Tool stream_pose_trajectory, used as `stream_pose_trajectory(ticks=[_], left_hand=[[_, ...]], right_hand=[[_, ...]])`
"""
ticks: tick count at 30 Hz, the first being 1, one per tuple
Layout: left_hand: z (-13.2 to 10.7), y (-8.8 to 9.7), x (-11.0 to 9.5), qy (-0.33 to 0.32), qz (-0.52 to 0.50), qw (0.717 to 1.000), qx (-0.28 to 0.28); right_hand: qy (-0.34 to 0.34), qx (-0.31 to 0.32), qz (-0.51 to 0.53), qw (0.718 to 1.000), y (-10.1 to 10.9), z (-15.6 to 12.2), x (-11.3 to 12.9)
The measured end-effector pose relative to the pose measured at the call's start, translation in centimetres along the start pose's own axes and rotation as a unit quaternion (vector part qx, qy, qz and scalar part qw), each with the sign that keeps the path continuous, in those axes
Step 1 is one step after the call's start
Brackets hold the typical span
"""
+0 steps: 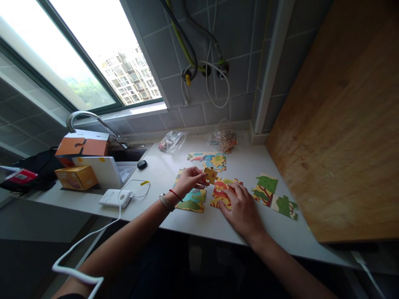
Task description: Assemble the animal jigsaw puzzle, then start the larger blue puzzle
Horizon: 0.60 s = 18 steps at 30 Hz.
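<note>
My left hand [190,179] pinches a yellow-orange puzzle piece [211,175] just above the white counter [162,170]. My right hand [239,208] lies flat, fingers spread, on an orange-and-yellow joined puzzle section [222,192]. Under my left hand lies a blue-green joined section [193,201]. Another assembled strip [208,160] lies farther back. Two green pieces [264,189] [284,206] lie to the right.
Two clear bags of loose pieces [225,139] [171,140] sit near the tiled wall. At left are an orange box [81,146], a yellow box [76,176], a white power bank [114,198] with cable, a black mouse [141,164] and a faucet [93,119]. A wooden panel [343,124] stands on the right.
</note>
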<state>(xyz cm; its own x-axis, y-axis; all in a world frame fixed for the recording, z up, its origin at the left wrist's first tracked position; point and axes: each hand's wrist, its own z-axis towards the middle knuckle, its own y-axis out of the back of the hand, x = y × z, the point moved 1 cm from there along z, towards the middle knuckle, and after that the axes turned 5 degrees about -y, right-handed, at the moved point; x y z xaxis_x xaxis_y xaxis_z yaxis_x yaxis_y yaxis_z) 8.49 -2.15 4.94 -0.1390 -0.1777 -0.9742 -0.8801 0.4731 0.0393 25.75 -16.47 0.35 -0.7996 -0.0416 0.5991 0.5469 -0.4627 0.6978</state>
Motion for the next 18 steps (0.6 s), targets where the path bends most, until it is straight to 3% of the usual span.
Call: stream_pose_trajectory(ticks=[2, 5, 10, 12, 14, 18], left_hand=[[0.2, -0.9, -0.5, 0.008, -0.046, 0.999, 0.014], [-0.4, -2.4, -0.8, 0.037, -0.113, 0.99, 0.08], [-1.8, -4.0, 0.3, 0.059, -0.116, 0.974, 0.184], [-1.9, -3.9, 0.7, 0.026, -0.051, 0.978, 0.2], [-1.9, -3.2, 0.7, -0.045, 0.027, 0.978, 0.2], [-1.5, -0.7, -0.1, -0.207, 0.178, 0.945, 0.178]], right_hand=[[-0.027, -0.038, 0.06, 0.997, 0.3, 0.3, -0.2], [-0.099, -0.072, 0.194, 0.973, 0.6, 0.7, -0.8], [-0.176, -0.009, 0.393, 0.902, 0.4, 1.1, -1.0], [-0.187, 0.002, 0.399, 0.898, 0.4, 1.1, -0.9], [-0.19, 0.006, 0.363, 0.912, 0.4, 1.0, -1.0], [-0.158, 0.02, 0.291, 0.943, 0.0, 0.6, -1.1]])
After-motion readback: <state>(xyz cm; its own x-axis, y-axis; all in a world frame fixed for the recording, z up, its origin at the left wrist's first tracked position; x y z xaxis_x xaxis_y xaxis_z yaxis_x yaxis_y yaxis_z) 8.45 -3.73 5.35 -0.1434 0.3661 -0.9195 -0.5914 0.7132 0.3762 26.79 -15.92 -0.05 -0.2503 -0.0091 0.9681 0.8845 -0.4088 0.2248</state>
